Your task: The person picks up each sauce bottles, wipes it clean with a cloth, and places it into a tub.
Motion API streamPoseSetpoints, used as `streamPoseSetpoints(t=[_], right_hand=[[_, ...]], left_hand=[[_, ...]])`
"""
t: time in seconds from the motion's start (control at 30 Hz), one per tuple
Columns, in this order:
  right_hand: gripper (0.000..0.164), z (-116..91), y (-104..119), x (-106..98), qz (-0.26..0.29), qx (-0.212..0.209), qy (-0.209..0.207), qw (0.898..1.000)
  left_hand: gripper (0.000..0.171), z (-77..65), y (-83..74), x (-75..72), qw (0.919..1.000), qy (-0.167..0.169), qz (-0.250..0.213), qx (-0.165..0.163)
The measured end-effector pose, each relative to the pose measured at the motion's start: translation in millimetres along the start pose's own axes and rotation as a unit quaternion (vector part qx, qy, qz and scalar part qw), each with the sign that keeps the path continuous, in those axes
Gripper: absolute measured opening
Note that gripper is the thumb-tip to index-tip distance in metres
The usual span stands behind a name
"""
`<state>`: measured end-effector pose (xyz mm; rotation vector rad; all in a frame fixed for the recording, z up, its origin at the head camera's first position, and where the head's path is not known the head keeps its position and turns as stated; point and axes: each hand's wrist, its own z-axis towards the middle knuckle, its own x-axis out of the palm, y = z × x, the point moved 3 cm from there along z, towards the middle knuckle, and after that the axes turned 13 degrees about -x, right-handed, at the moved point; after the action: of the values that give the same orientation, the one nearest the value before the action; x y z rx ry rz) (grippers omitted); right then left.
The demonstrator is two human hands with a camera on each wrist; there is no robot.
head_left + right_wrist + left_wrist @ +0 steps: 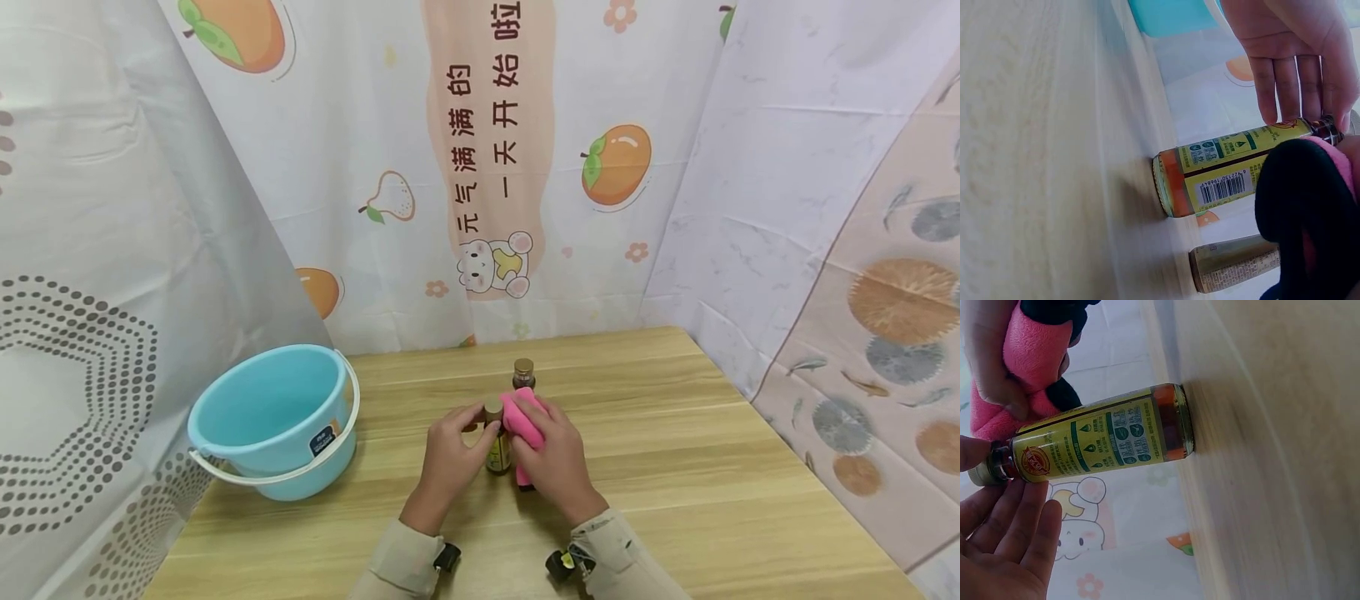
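Observation:
A small glass bottle (1091, 437) with a yellow-green label and brown-red contents is upright, its base at the tabletop. My left hand (452, 454) pinches this bottle's neck just below the cap between thumb and fingers. In my right hand (555, 458) is a soft, fuzzy pink fabric thing (525, 423) with black parts (1294, 194), gripped close against the bottle's upper side. Behind the pink fabric stands a second dark bottle (524, 375) with a gold cap, partly hidden; its lower part also shows in the right wrist view.
A light blue bucket (300, 492) with a white handle stands on the wood-grain table (675, 467) at the left. Printed curtains (360, 275) hang behind the table and at both sides.

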<state>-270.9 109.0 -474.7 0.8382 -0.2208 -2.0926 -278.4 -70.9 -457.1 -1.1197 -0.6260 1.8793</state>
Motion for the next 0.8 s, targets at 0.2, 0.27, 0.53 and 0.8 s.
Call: streamPoseSetpoints(t=[0.2, 0.27, 0.53, 0.8], right_hand=[[0.054, 1.0, 2.6, -2.0, 0.000, 0.012, 0.013, 1.000], [0.054, 0.9, 2.7, -2.2, -0.002, 0.019, 0.022, 1.000], [0.052, -1.5, 1.2, -1.3, -0.009, 0.050, 0.067, 0.996], [0.046, -6.0, -5.3, 4.3, -0.039, 0.076, 0.135, 0.987]], left_hand=[[0.031, 0.3, -1.9, 0.3, 0.9999, 0.001, 0.001, 0.010], [0.032, 0.0, -2.5, 0.2, 0.9999, 0.001, 0.005, 0.012], [0.035, -1.2, -3.0, -0.9, 1.0000, 0.004, 0.001, 0.007], [0.033, -1.4, -4.5, -1.4, 0.9999, 0.008, -0.002, 0.013]])
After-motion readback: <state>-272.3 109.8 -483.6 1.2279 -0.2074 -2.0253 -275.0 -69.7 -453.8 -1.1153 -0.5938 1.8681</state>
